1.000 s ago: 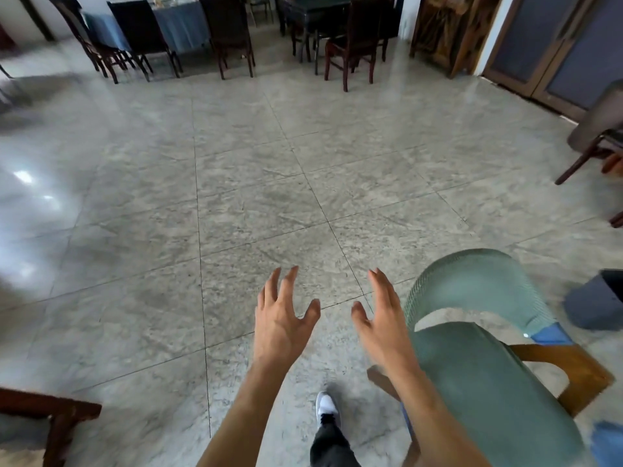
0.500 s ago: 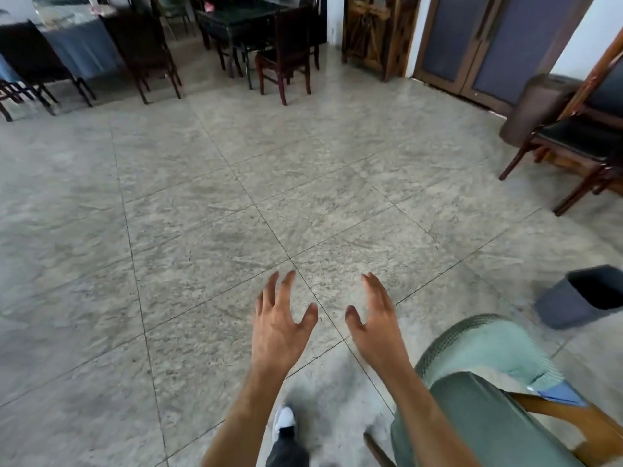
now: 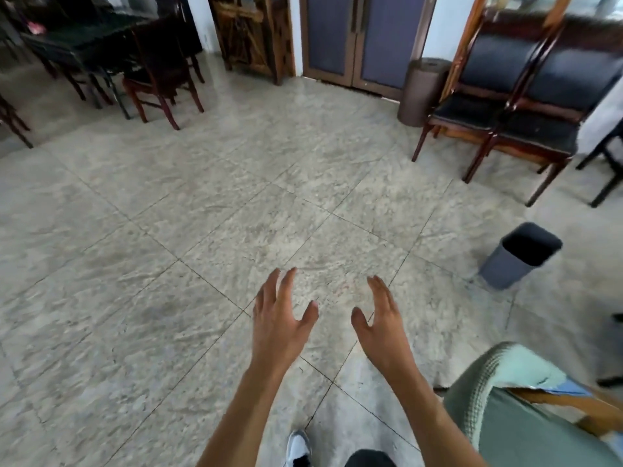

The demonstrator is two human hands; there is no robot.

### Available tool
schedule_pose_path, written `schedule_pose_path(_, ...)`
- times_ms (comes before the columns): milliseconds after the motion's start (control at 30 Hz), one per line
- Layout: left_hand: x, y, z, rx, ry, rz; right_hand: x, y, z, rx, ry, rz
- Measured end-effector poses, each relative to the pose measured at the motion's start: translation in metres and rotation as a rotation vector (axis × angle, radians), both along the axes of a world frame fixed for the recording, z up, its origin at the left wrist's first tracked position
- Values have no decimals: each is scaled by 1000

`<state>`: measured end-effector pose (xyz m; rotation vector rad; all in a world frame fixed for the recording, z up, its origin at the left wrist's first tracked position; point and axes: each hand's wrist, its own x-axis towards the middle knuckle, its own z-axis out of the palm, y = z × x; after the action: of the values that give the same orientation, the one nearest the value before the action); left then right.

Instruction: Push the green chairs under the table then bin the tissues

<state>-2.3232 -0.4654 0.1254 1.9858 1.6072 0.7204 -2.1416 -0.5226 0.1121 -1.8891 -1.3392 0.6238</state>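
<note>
A green upholstered chair [image 3: 526, 429] with a curved back and wooden arm fills the bottom right corner. My left hand [image 3: 278, 323] and my right hand [image 3: 379, 326] are both held out over the tiled floor, fingers spread, holding nothing. The right hand is a short way left of the chair's back and is not touching it. A grey bin [image 3: 515, 256] stands on the floor at the right, beyond the chair. No tissues or table for the green chairs are in view.
Dark wooden chairs with black seats [image 3: 499, 126] line the right wall beside a brown cylinder [image 3: 421, 91]. A dark table with chairs [image 3: 101, 55] stands at the far left. Double doors [image 3: 360, 38] are at the back. My white shoe [image 3: 298, 448] is below.
The view has swung to the right: the far tables slid left and the doors and black-seated chairs came into view. Both hands stay open in front, and the green chair sits lower right.
</note>
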Motion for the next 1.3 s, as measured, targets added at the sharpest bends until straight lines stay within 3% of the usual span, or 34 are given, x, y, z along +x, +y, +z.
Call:
schedule_pose_path(367, 164, 86, -5, -49, -11, -439, 124, 19, 2, 12, -25, -433)
schedule_pose_path(700, 353, 46, 4, -39, -43, -956, 230, -64, 20, 70, -18, -936)
schedule_pose_path(1033, 460, -55, 4, -41, -45, -1526, 227, -180, 16, 17, -49, -1559)
schedule_pose_path(1300, 491, -96, -8, -58, -19, -1884, 183, -191, 4, -16, 18, -2040)
